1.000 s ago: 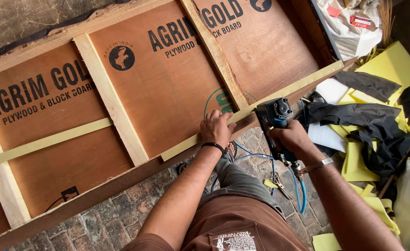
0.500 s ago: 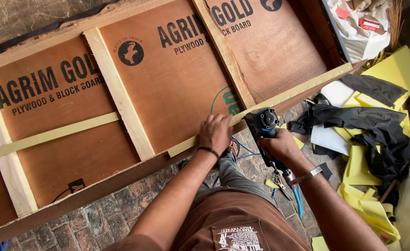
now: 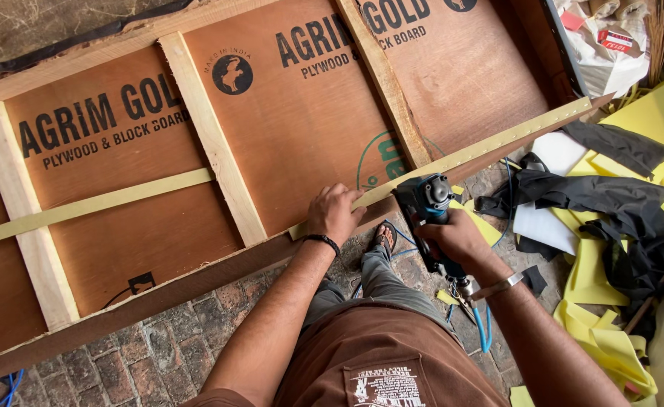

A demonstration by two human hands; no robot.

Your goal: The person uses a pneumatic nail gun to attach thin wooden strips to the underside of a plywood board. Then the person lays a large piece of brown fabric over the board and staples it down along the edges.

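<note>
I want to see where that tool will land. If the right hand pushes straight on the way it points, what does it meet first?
Probably the pale yellow strip on the frame's edge, just ahead of the blue tool in the right hand; depth is unclear.

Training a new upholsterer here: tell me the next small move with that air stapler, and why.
Probably slide the stapler a little left along the pale strip toward the left hand and fire: fasteners dot the strip to its right, while the part that hand presses onto the frame edge looks bare.
</note>
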